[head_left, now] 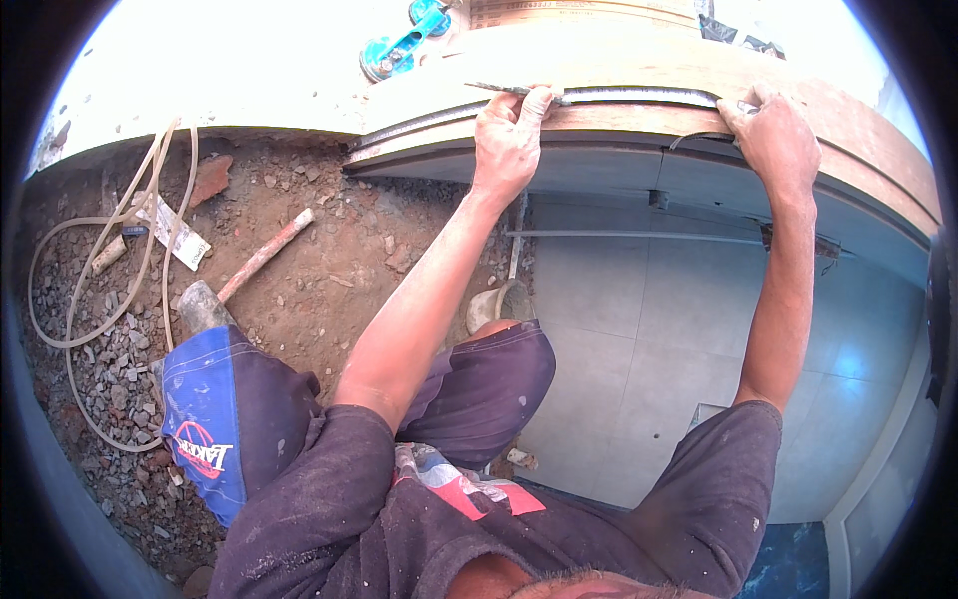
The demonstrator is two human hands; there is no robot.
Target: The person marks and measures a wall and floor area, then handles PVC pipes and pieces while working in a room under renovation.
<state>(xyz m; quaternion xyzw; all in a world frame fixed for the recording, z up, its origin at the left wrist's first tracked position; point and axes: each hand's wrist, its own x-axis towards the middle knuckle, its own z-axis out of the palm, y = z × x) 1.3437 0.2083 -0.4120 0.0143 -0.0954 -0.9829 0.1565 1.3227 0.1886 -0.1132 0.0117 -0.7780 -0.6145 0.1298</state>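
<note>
My left hand (509, 140) is closed in a pinch over the long wooden board (619, 118). A thin, dark, pencil-like stick (489, 88) pokes out leftward from its fingers. Between my two hands a narrow pale strip (639, 96) with a dark edge lies along the board. My right hand (773, 140) has its fingers curled over the strip's right end and the board's edge. Just below those fingers shows a dark curved piece (699, 138), whose kind I cannot make out.
A blue suction lifter (404, 42) stands beyond the board. On the rubble ground at left lie a hammer (254, 265), a pale looped hose (72, 299), a white label-like piece (175, 235) and a brick shard (211, 180). Grey tiles (589, 290) lie lower at right.
</note>
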